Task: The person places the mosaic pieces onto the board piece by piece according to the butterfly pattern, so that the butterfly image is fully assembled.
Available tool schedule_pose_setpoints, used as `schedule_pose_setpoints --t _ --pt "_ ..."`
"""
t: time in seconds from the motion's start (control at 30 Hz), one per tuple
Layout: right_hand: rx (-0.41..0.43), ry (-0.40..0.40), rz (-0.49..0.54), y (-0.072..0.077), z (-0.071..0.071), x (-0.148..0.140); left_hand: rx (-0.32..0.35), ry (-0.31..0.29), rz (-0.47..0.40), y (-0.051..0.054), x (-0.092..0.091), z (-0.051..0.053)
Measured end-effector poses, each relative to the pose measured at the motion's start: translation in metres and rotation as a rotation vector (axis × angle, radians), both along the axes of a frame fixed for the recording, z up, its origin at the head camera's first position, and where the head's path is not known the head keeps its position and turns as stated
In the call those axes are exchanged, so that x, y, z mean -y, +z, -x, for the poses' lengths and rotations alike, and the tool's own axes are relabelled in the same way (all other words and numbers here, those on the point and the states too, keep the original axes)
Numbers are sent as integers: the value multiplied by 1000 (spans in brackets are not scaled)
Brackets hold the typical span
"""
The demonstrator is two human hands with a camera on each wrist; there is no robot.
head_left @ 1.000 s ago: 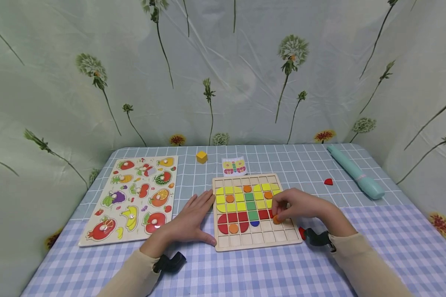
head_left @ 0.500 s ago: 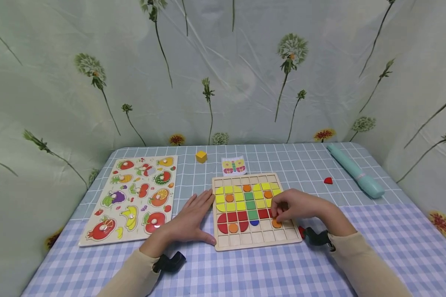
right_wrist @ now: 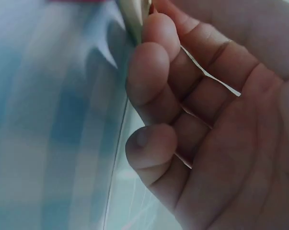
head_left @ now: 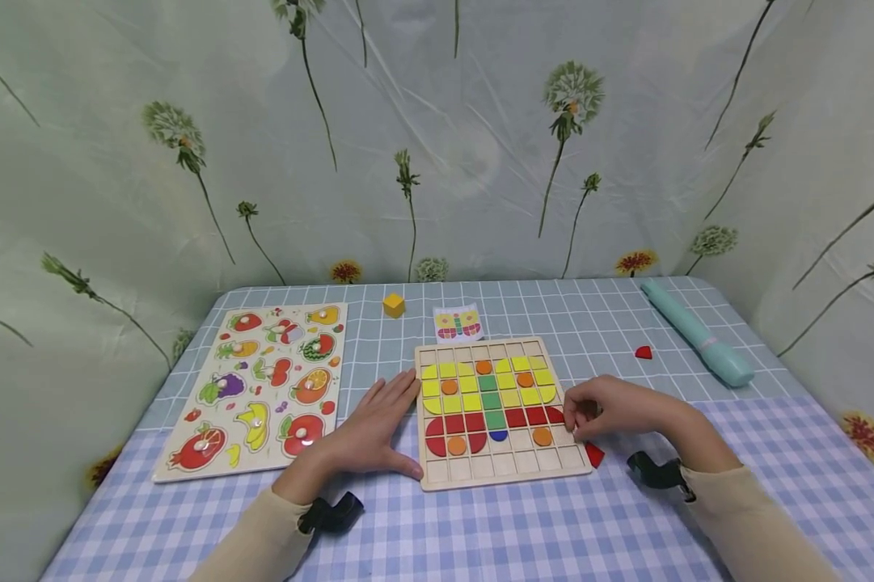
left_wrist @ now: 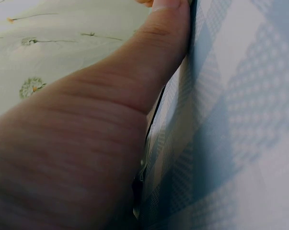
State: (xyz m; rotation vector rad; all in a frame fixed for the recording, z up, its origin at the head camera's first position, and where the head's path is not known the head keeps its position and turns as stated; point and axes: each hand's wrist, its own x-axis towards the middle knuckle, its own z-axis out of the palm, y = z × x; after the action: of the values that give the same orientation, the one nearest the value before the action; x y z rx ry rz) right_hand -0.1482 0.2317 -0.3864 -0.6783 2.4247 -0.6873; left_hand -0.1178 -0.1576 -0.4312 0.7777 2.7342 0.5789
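A wooden grid board (head_left: 480,473) lies on the table, bearing yellow, red, green, blue and orange flat pieces. My left hand (head_left: 382,428) rests along its left edge with fingers spread; in the left wrist view its thumb (left_wrist: 139,62) lies against the checked cloth. At the board's right edge is my right hand (head_left: 614,408), its fingers loosely curled. The right wrist view shows these fingers (right_wrist: 149,72) with nothing visible between them. Just below that hand, a red rounded piece (head_left: 594,455) lies by the board. An orange disc (head_left: 542,436) sits in the lower right grid.
Behind the board stands a small butterfly picture card (head_left: 458,324), with a yellow cube (head_left: 394,305) to its left. A fruit knob puzzle (head_left: 262,380) lies on the left. Farther right are another red piece (head_left: 643,352) and a teal tube-like object (head_left: 698,335).
My right hand has let go of the orange disc, leaving it on the board, and moved right to the board's edge. More red pieces on the board now show. The left hand has stayed put.
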Motion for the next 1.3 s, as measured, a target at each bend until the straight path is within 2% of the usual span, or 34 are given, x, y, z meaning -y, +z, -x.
schedule_pose_setpoints --t 0.3,0.5,0.63,0.97,1.3 --pt "33 -22 27 -4 -13 -20 5 -4 7 1 0 0" --pt "-27 4 -26 -8 -14 -19 -6 -13 -1 1 0 1" --pt "-36 -8 -33 -8 -15 -19 -7 -16 1 0 0 1" --pt "-72 -82 -28 -8 -11 -16 -2 -8 3 0 1 1" --pt "-102 -20 59 -1 -4 -13 -1 -7 -7 -1 1 1"
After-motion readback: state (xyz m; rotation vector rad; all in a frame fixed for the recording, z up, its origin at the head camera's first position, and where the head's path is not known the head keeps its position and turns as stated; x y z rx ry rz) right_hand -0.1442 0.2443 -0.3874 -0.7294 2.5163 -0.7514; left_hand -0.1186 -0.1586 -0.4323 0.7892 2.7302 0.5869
